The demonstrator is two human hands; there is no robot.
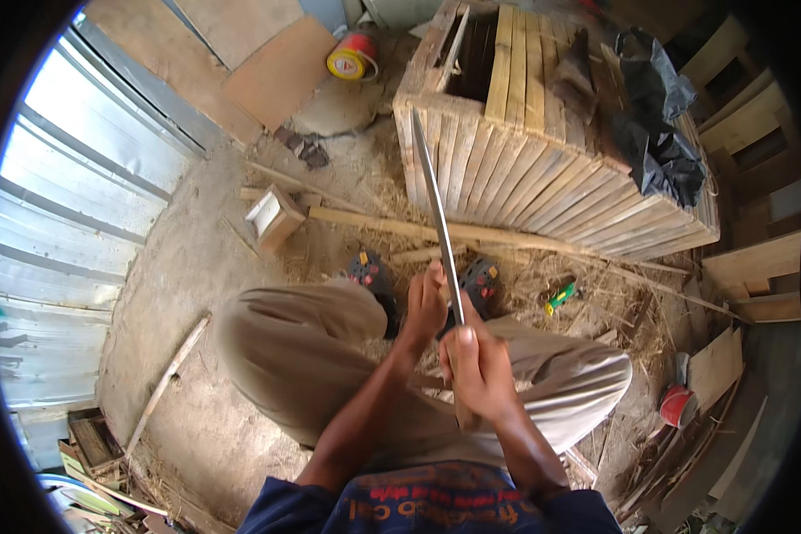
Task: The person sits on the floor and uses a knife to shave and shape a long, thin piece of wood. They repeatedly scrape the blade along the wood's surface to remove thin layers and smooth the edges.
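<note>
My right hand (pixel 481 369) is wrapped round the brown wooden handle (pixel 465 416) of a long-bladed tool, its thumb pointing up along it. The tapering steel blade (pixel 436 209) rises away from me, seen nearly edge-on, so I cannot tell whether it is a saw or a machete. My left hand (pixel 424 307) is closed beside the lower blade, fingertips close against it. Whether it grips the blade or something small is hidden. Both hands are above my lap, between my bent knees.
A slatted wooden crate (pixel 525 173) with black plastic (pixel 659 156) on top stands ahead. Long wooden strips (pixel 436 227) lie before it. On the ground are a small wooden box (pixel 280 218), a green-yellow object (pixel 560 299), a stick (pixel 171 378) and a red-yellow bucket (pixel 351 59).
</note>
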